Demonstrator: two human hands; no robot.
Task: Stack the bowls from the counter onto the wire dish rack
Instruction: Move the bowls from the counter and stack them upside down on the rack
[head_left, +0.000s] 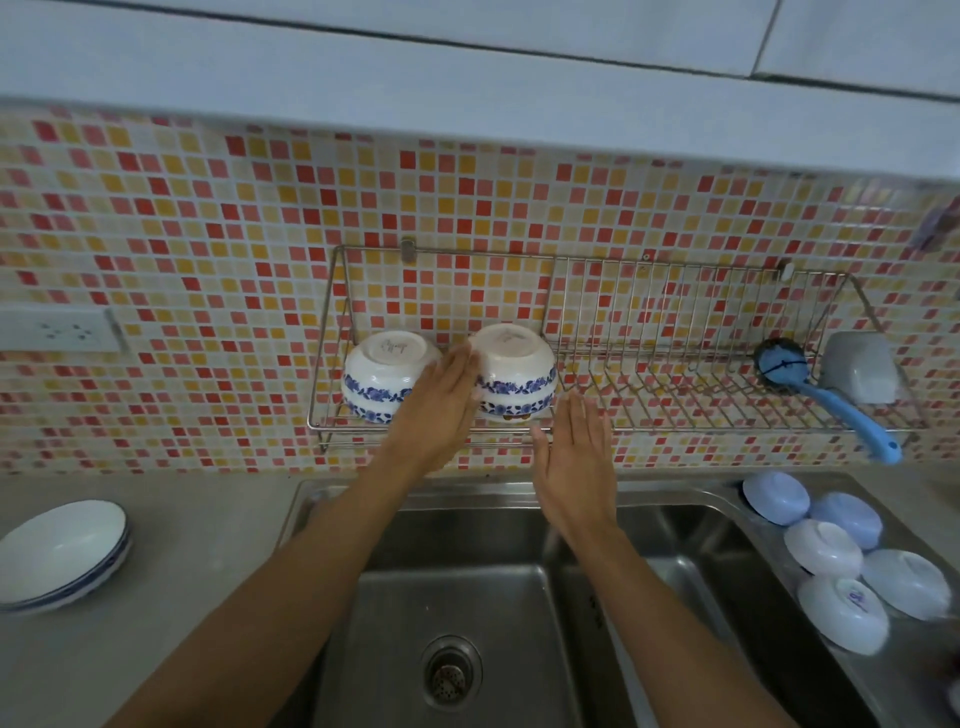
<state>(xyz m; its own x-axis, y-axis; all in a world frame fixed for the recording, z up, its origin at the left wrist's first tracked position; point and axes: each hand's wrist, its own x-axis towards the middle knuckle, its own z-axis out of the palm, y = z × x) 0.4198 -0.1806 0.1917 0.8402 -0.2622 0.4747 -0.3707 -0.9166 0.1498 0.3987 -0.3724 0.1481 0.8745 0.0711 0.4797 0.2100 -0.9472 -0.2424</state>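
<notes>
A wire dish rack (675, 395) hangs on the mosaic wall above the sink. Two stacks of white bowls with blue flower bands stand upside down at its left end: the left stack (382, 376) and the right stack (517, 371). My left hand (436, 410) is open, its fingers reaching between the two stacks and touching the side of the right one. My right hand (576, 457) is open and empty, just below the rack's front edge, right of the right stack. Several pale blue and white bowls (841, 561) lie upside down on the drainboard at right.
A steel sink (467, 623) with a drain lies below my arms. Shallow white plates with blue rims (62, 556) are stacked on the left counter. A blue dish brush (831, 395) and a grey cup (860, 366) sit at the rack's right end. A wall socket (57, 330) is at left.
</notes>
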